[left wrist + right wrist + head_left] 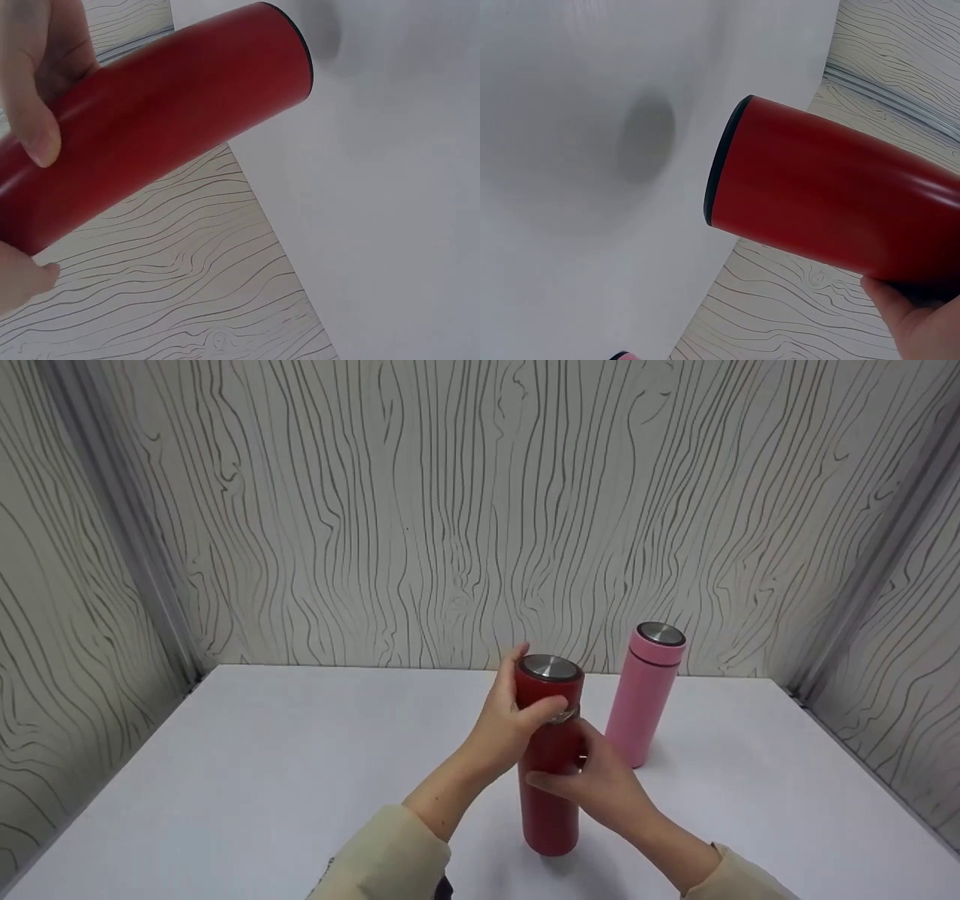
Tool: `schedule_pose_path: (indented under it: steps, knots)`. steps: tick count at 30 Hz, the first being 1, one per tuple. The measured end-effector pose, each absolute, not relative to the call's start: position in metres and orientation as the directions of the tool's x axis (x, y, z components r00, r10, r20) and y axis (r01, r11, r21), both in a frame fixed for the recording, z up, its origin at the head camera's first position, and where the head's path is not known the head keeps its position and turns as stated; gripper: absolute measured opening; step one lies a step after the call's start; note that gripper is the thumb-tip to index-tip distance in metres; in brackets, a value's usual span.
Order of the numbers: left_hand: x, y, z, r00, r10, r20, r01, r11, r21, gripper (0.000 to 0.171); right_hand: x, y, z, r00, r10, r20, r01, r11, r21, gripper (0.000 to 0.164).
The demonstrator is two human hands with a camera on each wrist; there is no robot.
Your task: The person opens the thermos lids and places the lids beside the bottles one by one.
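A red thermos bottle [550,810] with a steel-topped lid [550,667] stands upright between both hands. Its dark-rimmed base shows apart from its shadow on the white table in the right wrist view, so the bottle [817,187] is held up in the air. My left hand [504,724] grips the lid end, thumb across the front near a shiny band [564,715]. Lower down, my right hand [604,784] grips the body, its thumb lying across the front. The left wrist view has the bottle [187,97] slanting, lid end out of frame.
A pink thermos bottle [643,697] stands on the white table [300,750], behind and right of the red one. Wood-grain patterned panels [420,510] enclose the back and both sides, with metal posts [877,547] at the corners.
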State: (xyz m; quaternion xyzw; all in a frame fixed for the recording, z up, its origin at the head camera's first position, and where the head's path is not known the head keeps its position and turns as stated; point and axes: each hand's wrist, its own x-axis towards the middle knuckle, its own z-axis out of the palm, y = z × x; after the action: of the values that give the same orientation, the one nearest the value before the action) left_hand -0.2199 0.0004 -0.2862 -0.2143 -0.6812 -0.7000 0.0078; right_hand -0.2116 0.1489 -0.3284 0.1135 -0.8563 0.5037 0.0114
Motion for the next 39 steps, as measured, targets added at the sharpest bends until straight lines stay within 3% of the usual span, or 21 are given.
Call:
schedule_pose_path:
  steps: [4, 11, 23, 33, 39]
  knots:
    - [-0.224, -0.005, -0.282, -0.926, 0.276, 0.257, 0.274, 0.023, 0.962, 0.082, -0.212, 0.15, -0.329, -0.976, -0.181, 0.122, -0.195, 0.473, -0.859, 0.067]
    - [-0.225, -0.004, -0.282, -0.919, 0.28, 0.276, 0.291, 0.011, 0.957, 0.066, -0.211, 0.151, -0.33, -0.976, -0.187, 0.115, -0.192, 0.478, -0.857, 0.068]
    - [-0.222, -0.007, -0.281, -0.881, 0.362, 0.305, 0.315, -0.034, 0.948, 0.08, -0.21, 0.151, -0.326, -0.983, -0.161, 0.092, -0.16, 0.478, -0.864, 0.067]
    - [-0.224, -0.009, -0.274, -0.928, 0.134, 0.347, 0.33, -0.134, 0.935, 0.072, -0.212, 0.154, -0.331, -0.987, -0.142, 0.076, -0.135, 0.477, -0.868, 0.07]
    - [-0.229, -0.023, -0.279, -0.934, 0.074, 0.35, 0.346, -0.06, 0.936, 0.069, -0.214, 0.166, -0.328, -0.987, -0.117, 0.113, -0.155, 0.475, -0.866, 0.068]
